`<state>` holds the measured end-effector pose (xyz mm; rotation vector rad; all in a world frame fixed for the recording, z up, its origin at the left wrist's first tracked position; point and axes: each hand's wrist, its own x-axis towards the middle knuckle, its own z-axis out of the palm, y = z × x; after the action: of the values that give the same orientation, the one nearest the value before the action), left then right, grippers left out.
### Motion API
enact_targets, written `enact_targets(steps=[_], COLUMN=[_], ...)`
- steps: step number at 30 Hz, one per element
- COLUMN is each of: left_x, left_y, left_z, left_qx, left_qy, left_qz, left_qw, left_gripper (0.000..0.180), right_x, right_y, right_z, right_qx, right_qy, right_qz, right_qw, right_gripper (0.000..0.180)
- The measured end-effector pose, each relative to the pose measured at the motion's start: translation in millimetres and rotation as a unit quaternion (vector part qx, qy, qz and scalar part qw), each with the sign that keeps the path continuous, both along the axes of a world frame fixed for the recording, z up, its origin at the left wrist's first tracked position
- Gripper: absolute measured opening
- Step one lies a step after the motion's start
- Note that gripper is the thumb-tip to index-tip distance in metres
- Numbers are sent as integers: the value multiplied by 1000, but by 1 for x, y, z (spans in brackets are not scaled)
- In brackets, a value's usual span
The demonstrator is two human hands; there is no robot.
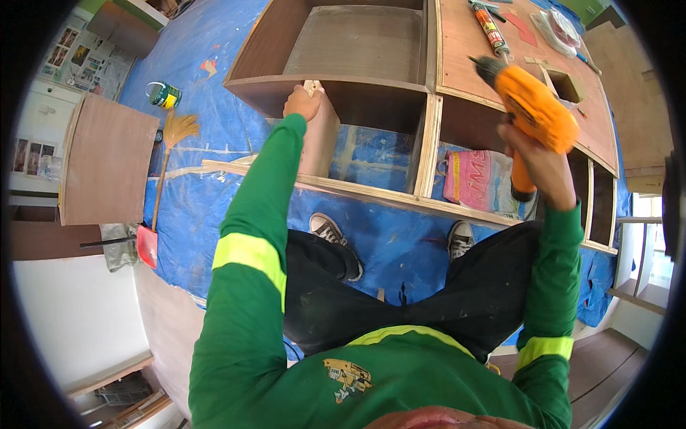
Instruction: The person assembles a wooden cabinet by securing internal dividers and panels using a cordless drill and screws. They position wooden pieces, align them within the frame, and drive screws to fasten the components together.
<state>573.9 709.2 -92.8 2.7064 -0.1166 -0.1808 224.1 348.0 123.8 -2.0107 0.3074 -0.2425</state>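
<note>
My left hand is closed around the top end of an upright wooden panel, which stands inside the left bay of a wooden cabinet frame. In my right hand is an orange cordless drill, gripped by its handle and held up over the right part of the cabinet. Its black chuck, with a bit in it, points to the far left and touches nothing that I can see. My fingers hide part of the panel's top.
A sealant tube and a coiled clear bundle lie on the plywood top. A pink bag sits in the right bay. Blue sheeting covers the floor, with a broom, red dustpan and green can at left.
</note>
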Motion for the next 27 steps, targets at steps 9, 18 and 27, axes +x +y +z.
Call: enact_targets(steps=[9, 18, 27], left_x=[-20, -5, -13], left_y=[-16, -8, -15], left_z=[8, 3, 3], left_qx=[59, 86, 128], left_qy=[-82, -75, -72], left_qz=[51, 44, 37], left_qw=[994, 992, 988], left_gripper=[61, 61, 65], right_x=[-46, -61, -30], right_y=[2, 14, -39], right_z=[19, 12, -19], right_qx=[44, 173, 360], right_qy=[-1, -112, -125], right_qz=[-126, -172, -166], right_qw=[991, 963, 909], right_gripper=[26, 33, 30])
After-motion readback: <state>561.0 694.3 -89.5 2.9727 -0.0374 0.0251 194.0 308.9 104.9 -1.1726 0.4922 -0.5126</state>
